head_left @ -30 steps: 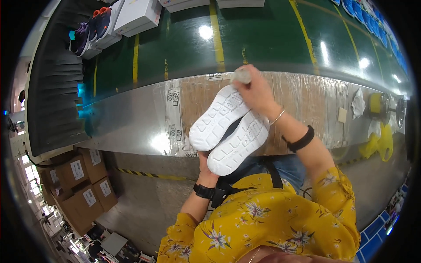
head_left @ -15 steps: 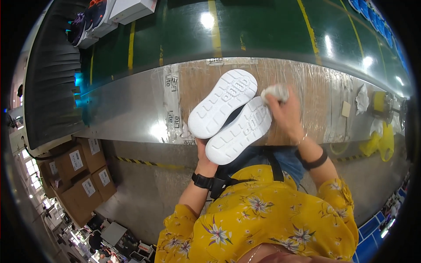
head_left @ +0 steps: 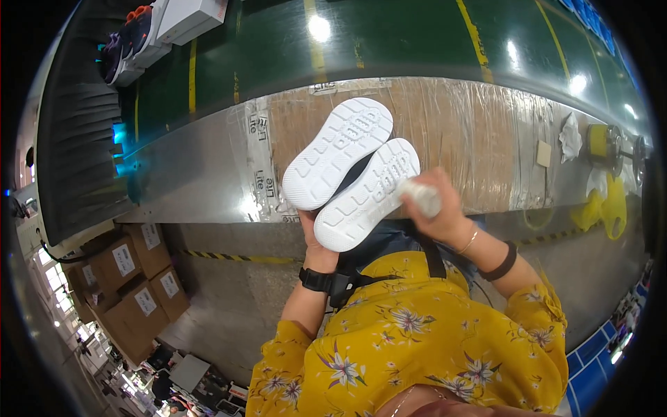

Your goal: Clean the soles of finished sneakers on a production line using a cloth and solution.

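Note:
A pair of shoes is turned with white soles up over the near edge of the bench: the left shoe (head_left: 338,154) lies a little farther away, and the right shoe (head_left: 367,198) sits close beside it. My left hand (head_left: 312,235) grips them from beneath at the heel end, its fingers mostly hidden. A crumpled white cloth (head_left: 421,199) is bunched in my closed right hand (head_left: 446,203), at the outer side edge of the right shoe. Between the soles a strip of dark upper shows.
Wrapped brown cardboard (head_left: 465,139) covers the metal bench (head_left: 187,174). Beyond runs a green conveyor belt (head_left: 403,42) with shoes and a white box (head_left: 192,19) at far left. Crumpled paper (head_left: 570,137), a yellow bag (head_left: 613,215) and a metal-ended roll (head_left: 606,149) are at right. Cartons (head_left: 132,306) stand lower left.
My right hand with the cloth has come nearer to me, from the toe end of the right shoe to its side edge. My left hand keeps its hold on the shoes.

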### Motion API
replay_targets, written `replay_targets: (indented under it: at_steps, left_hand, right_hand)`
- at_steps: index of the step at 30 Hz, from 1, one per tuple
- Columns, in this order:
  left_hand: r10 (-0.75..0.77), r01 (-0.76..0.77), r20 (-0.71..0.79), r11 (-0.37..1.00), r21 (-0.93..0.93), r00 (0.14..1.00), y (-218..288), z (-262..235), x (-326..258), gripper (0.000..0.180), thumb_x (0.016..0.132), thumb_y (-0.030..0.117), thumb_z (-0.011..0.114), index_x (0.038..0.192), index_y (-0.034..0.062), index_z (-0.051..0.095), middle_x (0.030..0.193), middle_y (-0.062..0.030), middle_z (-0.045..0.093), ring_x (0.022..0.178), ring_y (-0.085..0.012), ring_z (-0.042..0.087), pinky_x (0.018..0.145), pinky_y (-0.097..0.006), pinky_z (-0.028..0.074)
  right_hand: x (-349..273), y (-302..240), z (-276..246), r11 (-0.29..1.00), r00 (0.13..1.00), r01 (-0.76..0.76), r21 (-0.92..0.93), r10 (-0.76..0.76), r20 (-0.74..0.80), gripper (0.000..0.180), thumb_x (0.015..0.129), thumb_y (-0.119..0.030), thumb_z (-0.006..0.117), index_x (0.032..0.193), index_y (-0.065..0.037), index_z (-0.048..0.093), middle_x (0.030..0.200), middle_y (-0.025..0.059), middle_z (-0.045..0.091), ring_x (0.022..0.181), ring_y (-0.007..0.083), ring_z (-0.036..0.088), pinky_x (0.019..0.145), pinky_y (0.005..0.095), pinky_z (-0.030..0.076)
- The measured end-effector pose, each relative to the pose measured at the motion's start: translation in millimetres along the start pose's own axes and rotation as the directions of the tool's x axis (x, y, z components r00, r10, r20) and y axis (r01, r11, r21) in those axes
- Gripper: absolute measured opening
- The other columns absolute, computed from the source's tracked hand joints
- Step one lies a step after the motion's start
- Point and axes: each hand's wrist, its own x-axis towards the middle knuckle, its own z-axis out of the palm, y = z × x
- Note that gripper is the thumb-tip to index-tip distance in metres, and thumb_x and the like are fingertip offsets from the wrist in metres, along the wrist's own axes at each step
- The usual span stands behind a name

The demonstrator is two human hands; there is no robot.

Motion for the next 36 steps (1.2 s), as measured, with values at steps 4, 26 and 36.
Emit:
replay_targets:
  at_steps: [4, 26, 36]
  left_hand:
    - [0.021, -0.021, 0.002, 0.999, 0.04, 1.0, -0.6, -0.2, 2.0, 0.067, 0.102, 0.054, 0.042, 0.151, 0.01, 0.036, 0.152, -0.0113, 0.043, 0.134, -0.0291, 0.047, 0.111, -0.043, 0.042]
    - [0.002, -0.001, -0.036, 0.999, 0.037, 0.999, 3.7, -2.4, 3.1, 0.068, 0.101, 0.054, 0.044, 0.149, 0.0067, 0.039, 0.149, -0.0126, 0.046, 0.132, -0.0294, 0.049, 0.111, -0.043, 0.042]
    - [-0.094, 0.097, 0.052, 0.994, -0.052, 0.994, 2.2, -22.0, 4.1, 0.07, 0.101, 0.055, 0.043, 0.151, 0.0065, 0.036, 0.15, -0.0129, 0.044, 0.134, -0.0304, 0.047, 0.112, -0.044, 0.041]
  right_hand:
    - [0.8, -10.4, 7.8, 0.996, 0.998, -0.045, -0.073, 0.041, -0.057, 0.039, 0.073, -0.003, 0.079, 0.106, -0.008, 0.061, 0.095, 0.0135, 0.061, 0.085, 0.0334, 0.065, 0.075, 0.038, 0.054]
    - [10.5, -32.8, 34.6, 0.978, 0.806, 0.195, -0.076, -0.115, 0.58, 0.036, 0.072, -0.016, 0.076, 0.106, -0.009, 0.066, 0.097, 0.0126, 0.064, 0.089, 0.0303, 0.065, 0.075, 0.0397, 0.054]
    - [24.7, -45.4, 49.0, 0.985, 0.866, 0.138, -0.106, -0.068, 0.495, 0.042, 0.073, -0.024, 0.078, 0.108, -0.007, 0.066, 0.1, 0.0142, 0.066, 0.092, 0.0317, 0.065, 0.081, 0.0413, 0.054]
